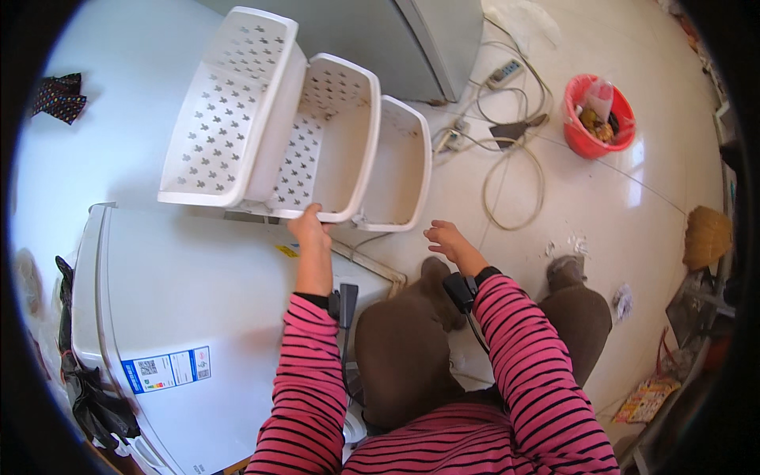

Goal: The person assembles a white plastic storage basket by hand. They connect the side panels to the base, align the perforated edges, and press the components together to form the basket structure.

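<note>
A white plastic tiered storage rack [267,136] stands ahead of me, its open-fronted baskets stepped one above another. Leaf-shaped holes pierce the walls of the upper baskets. My left hand [310,228] grips the near rim of the middle basket [350,172], thumb over the edge. The lowest basket [401,160] has dirt specks along its inside. To the right of that basket, my right hand [449,242] hangs in the air with fingers apart, holding nothing. Both baskets in full view look bare inside.
A white appliance [196,273] bearing a label stands at left, with a black plastic bag [98,398] beside it. Grey cabinet [356,41] rises behind the rack. Cables and a power strip [504,72] lie across the floor near a red bucket [597,145] of rubbish. Paper scraps [622,303] lie at right.
</note>
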`<state>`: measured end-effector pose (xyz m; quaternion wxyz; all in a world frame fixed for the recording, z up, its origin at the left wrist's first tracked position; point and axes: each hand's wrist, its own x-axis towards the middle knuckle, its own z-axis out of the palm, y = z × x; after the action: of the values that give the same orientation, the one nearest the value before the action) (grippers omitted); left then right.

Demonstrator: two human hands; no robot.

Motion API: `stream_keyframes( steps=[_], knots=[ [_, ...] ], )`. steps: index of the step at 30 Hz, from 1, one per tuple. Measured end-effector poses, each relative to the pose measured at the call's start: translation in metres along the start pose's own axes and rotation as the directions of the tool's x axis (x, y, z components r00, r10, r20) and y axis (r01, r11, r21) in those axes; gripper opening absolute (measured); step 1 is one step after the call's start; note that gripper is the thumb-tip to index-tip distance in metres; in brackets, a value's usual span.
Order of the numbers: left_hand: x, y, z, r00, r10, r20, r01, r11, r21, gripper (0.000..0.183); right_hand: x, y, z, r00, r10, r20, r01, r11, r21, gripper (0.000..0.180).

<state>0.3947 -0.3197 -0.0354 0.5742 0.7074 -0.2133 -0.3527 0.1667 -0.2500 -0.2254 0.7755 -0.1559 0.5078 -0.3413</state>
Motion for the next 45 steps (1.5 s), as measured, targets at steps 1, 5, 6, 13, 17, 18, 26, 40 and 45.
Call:
stream_keyframes(
  steps=[1,5,6,13,17,18,26,40,45],
  knots=[
    [-0.001,-0.002,-0.001,1.0,0.013,-0.005,-0.013,1.0,-0.007,0.039,0.007,-0.001,0.004,1.0,-0.008,0.005,0.007,0.999,0.052,0.077],
    [-0.013,-0.008,-0.003,0.999,0.037,-0.001,-0.037,0.999,-0.004,0.045,0.028,-0.007,0.018,0.992,-0.014,-0.127,0.032,0.989,0.145,0.08],
    [-0.017,-0.007,-0.006,0.999,0.042,0.004,-0.042,0.999,-0.001,0.047,0.031,-0.008,0.02,0.992,-0.012,-0.124,0.032,0.986,0.162,0.078],
    [-0.041,0.0,-0.011,0.997,0.081,0.017,-0.081,0.996,-0.032,0.031,0.026,0.004,0.013,0.999,0.002,0.037,-0.015,0.942,0.335,0.072],
    [-0.048,0.003,-0.009,0.995,0.097,0.008,-0.097,0.995,-0.009,0.025,0.011,0.006,0.006,0.999,-0.032,0.027,0.02,0.932,0.362,0.074],
    [-0.05,0.004,-0.01,0.994,0.107,0.01,-0.107,0.994,-0.022,0.025,0.006,0.006,0.006,0.999,-0.033,0.021,0.023,0.931,0.363,0.075],
    [-0.073,0.011,-0.005,0.973,0.174,0.15,-0.163,0.983,-0.082,0.024,-0.036,0.006,-0.006,0.998,-0.054,-0.038,0.065,0.907,0.416,0.068],
    [-0.186,-0.01,0.043,0.918,0.332,0.219,-0.379,0.896,0.232,0.045,-0.1,0.039,-0.093,0.98,-0.071,-0.185,0.151,0.874,0.462,0.034],
    [-0.215,-0.018,0.048,0.937,0.172,0.303,-0.27,0.909,0.317,0.05,-0.099,0.053,-0.11,0.991,-0.053,-0.124,0.096,0.923,0.372,0.045]
  ],
)
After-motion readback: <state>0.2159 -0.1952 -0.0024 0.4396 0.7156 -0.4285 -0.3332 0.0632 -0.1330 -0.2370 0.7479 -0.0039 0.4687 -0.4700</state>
